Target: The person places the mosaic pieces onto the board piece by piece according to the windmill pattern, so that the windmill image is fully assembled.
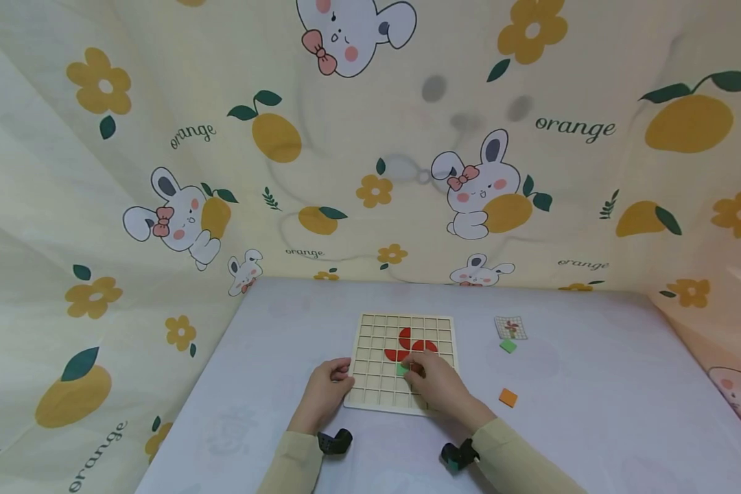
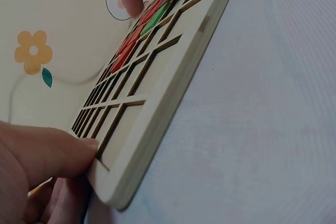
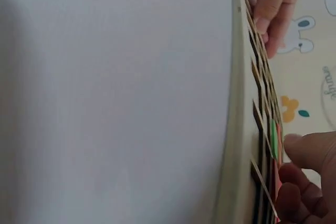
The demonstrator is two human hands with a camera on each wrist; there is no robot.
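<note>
A wooden grid board (image 1: 370,384) lies on the table with several red curved pieces (image 1: 405,337) set in its cells. Just below them, a green square tile (image 1: 401,370) lies in the grid; it also shows flat among the slats in the left wrist view. At the board's left edge, my left hand (image 1: 327,390) holds the rim, its thumb (image 2: 79,153) on top of the corner. My right hand (image 1: 435,384) is over the board, bent fingertips beside the green tile, thumb (image 3: 299,145) close to it. No piece is visibly lifted in those fingers.
Right of the board lie a small pattern card (image 1: 510,328), a loose green tile (image 1: 508,346) and an orange tile (image 1: 508,397). A cloth printed with rabbits and oranges (image 1: 370,151) hangs behind and beside the white table (image 1: 568,439).
</note>
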